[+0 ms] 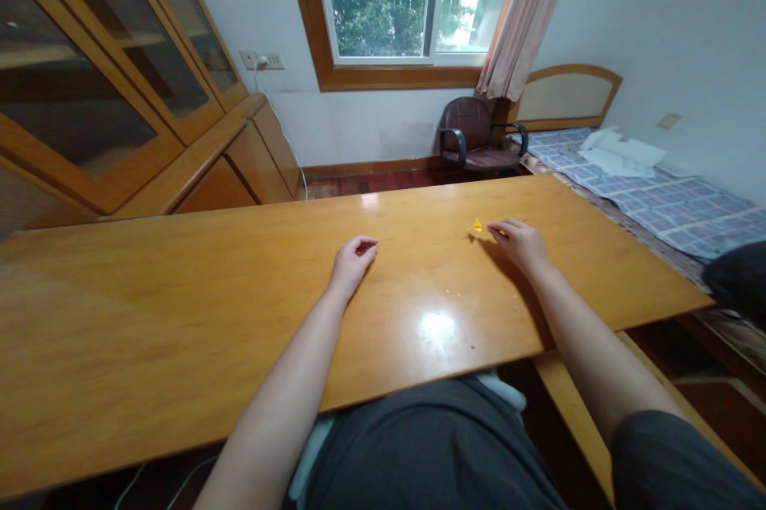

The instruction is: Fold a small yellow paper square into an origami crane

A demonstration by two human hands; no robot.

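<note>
My right hand (pixel 519 245) is over the right part of the wooden table (pixel 209 318), its thumb and fingers pinched together. Right at the fingertips is a small bright yellow piece (pixel 477 227), and a trace of yellow also shows between the fingers. The piece is too small to name, and its shadow falls on the tabletop just to the left. Near the middle of the table my left hand (pixel 353 261) rests on its side. Its fingers are curled in towards the thumb, and nothing shows in them.
Tiny white scraps (pixel 453 293) and a dark speck (pixel 472 348) lie on the tabletop. An armchair (pixel 479 135) stands beyond the far edge, below the window. At the right is a bed (pixel 646 183) with white sheets on it; a glass-doored cabinet (pixel 120 79) is at the left.
</note>
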